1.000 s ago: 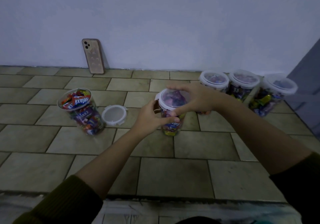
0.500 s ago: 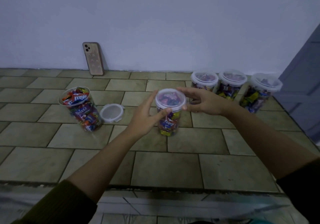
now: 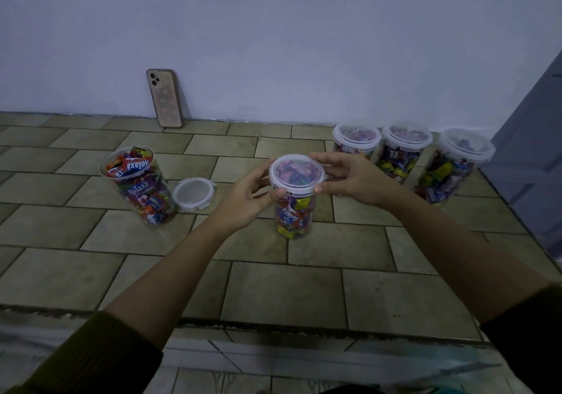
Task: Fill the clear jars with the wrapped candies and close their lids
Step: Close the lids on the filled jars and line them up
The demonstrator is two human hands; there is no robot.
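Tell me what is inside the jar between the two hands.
Wrapped candies fill the jar up to its lid, some marked Relaxa. The outer candies hide the middle ones, and the left hand covers part of the wall near the rim.

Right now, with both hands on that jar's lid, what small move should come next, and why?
Probably press the lid rim down all round until it snaps. The left hand and right hand both pinch its edge, and it sits on the full jar, but I cannot tell whether it is locked. After that, the open jar and its loose lid wait at left.
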